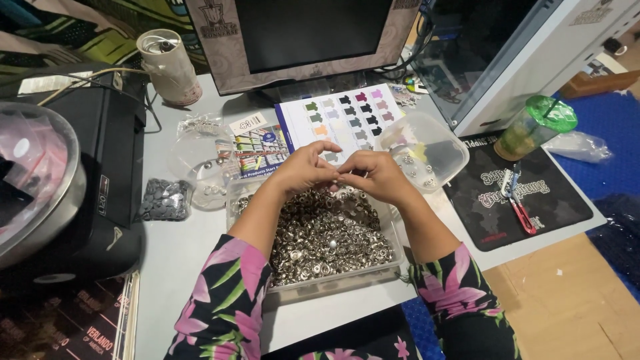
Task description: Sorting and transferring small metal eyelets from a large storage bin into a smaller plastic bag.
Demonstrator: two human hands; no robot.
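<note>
While both hover over the snap tray [393, 257], left hand [308, 168] and right hand [375, 175] pinch something tiny, probably one snap.

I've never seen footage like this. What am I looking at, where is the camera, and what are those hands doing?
There is no machine here: a person wears a camera on the head, so the single picture looks down at their own arms in flowered sleeves. The left hand and right hand meet fingertip to fingertip above a clear tray heaped with small silvery metal snaps; they seem to pinch one tiny piece between them, too small to make out. On the grey table lie a colour chart sheet, a clear lidded box, a bag of dark grey pieces, a green-lidded cup and a monitor behind.
</note>
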